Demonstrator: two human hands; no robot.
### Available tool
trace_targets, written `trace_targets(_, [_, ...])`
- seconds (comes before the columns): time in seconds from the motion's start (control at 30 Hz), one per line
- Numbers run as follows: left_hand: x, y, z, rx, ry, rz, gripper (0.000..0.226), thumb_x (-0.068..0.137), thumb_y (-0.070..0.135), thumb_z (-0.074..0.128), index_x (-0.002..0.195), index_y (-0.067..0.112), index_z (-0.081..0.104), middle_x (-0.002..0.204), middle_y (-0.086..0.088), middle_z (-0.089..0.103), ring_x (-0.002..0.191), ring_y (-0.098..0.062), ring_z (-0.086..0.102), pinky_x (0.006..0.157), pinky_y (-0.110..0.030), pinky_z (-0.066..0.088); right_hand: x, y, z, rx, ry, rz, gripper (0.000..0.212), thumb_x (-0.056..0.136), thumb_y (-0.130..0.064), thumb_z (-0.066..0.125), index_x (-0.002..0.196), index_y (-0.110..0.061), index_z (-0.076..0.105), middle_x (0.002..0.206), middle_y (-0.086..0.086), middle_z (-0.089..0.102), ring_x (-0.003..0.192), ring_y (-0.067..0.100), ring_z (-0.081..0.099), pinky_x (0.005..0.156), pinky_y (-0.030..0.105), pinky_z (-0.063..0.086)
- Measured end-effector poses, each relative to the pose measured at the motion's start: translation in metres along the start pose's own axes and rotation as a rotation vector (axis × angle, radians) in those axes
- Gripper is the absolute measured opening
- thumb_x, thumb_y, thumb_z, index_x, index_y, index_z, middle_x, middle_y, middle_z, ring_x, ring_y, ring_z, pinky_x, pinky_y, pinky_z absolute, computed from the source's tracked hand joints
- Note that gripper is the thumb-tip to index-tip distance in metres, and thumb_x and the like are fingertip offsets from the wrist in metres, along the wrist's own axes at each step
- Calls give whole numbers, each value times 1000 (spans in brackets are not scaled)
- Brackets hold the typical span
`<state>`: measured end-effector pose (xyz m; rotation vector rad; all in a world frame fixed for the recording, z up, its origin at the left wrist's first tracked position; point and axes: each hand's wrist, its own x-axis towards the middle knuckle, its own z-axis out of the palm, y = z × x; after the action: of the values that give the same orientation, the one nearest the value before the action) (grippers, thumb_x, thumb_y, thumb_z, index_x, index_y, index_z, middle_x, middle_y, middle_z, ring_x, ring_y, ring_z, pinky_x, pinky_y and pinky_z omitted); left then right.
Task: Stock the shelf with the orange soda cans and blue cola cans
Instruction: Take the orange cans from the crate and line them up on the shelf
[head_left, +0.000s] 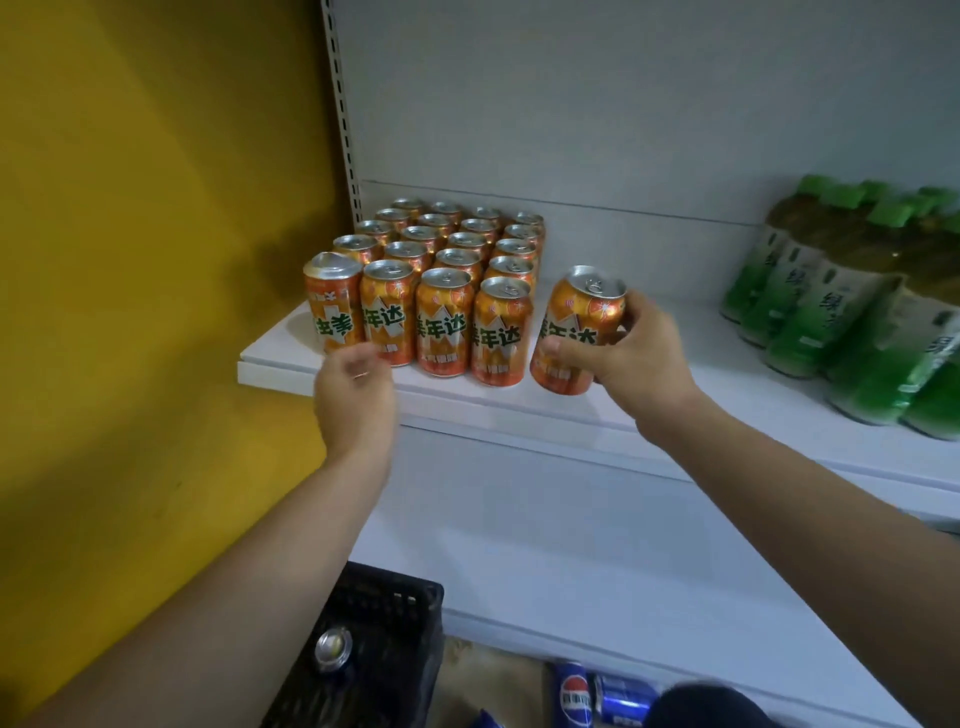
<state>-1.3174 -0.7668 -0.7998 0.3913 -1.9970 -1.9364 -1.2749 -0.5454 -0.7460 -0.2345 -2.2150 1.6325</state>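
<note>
Head view: a block of orange soda cans stands on the smooth white shelf, four across and several rows deep; they are glossy metal cylinders with silver pull-tab tops and green lettering; the front-left can has its print upside down. Just right of the front row, the right hand grips one more orange can round its side, thumb in front, fingers behind; this can leans over the shelf's front part, and whether its base touches cannot be told. The left hand, blurred, holds nothing, fingers loosely curled at the shelf edge below the front-left can. A perforated metal upright borders a matt yellow wall. Farther right on the shelf stand clear plastic green-capped bottles, well apart from the cans. Below, a black slotted plastic crate holds a can, only its silver top showing; blue cola cans lie beside the crate.
</note>
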Motion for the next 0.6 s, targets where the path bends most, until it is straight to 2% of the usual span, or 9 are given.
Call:
trace_targets(0.03, [10,-4,1,-9,90,-82,27,95,13,58,122,15,60,125,-4,60,116,-25,57,84,-29,43,9,0,1,-10,15,-5,64,67,-18,93,122,-21,60,106,-7,71,96,11,70,88,42,59])
trace_targets(0.1, [26,-8,9,31,158,-217,36,95,24,62,128,15,53,137,-11,52,118,-30,55,85,-36,44,27,1,4,-24,50,-7,63,69,-20,92,122,-21,58,105,-11,69,96,8,68,89,38,58])
trace_targets(0.17, [34,-8,17,177,163,-210,43,92,31,66,130,16,51,141,-13,45,123,-33,50,96,-44,46,46,2,7,-50,74,-17,59,71,-22,90,119,-23,56,101,-16,65,94,5,65,89,35,55])
trace_targets(0.23, [36,-5,24,372,169,-37,37,89,32,67,121,17,56,136,-11,47,126,-33,47,102,-51,43,65,6,8,-71,89,-16,65,71,-23,90,126,-22,55,106,-12,65,99,10,65,92,37,54])
trace_targets(0.33, [34,-8,24,615,58,273,5,89,26,63,91,22,64,110,-4,58,108,-30,55,91,-52,47,95,16,10,-135,103,-5,76,70,-28,91,135,-19,52,120,-2,65,111,19,64,99,43,53])
trace_targets(0.37, [33,-15,21,680,2,372,6,90,24,62,85,22,63,101,-2,59,100,-29,57,86,-50,49,104,19,11,-153,108,-4,78,68,-30,92,134,-19,52,121,-1,65,111,21,63,99,44,53])
trace_targets(0.43, [32,-32,13,782,-85,573,8,90,19,62,83,16,65,92,-2,61,90,-26,58,76,-43,50,121,25,13,-176,115,0,79,67,-33,92,133,-18,51,118,-1,63,109,21,61,97,41,52])
trace_targets(0.5, [33,-45,6,834,-138,739,5,88,17,65,88,12,67,93,-2,62,89,-22,58,72,-34,48,139,31,16,-169,127,26,81,68,-31,91,135,-17,47,113,-3,58,106,19,59,94,38,52])
trace_targets(0.6, [42,-54,-1,868,-168,843,17,89,25,70,99,11,72,100,-1,64,94,-22,60,73,-27,45,166,43,21,-224,144,45,78,70,-30,90,134,-15,48,118,1,59,108,20,57,97,39,51])
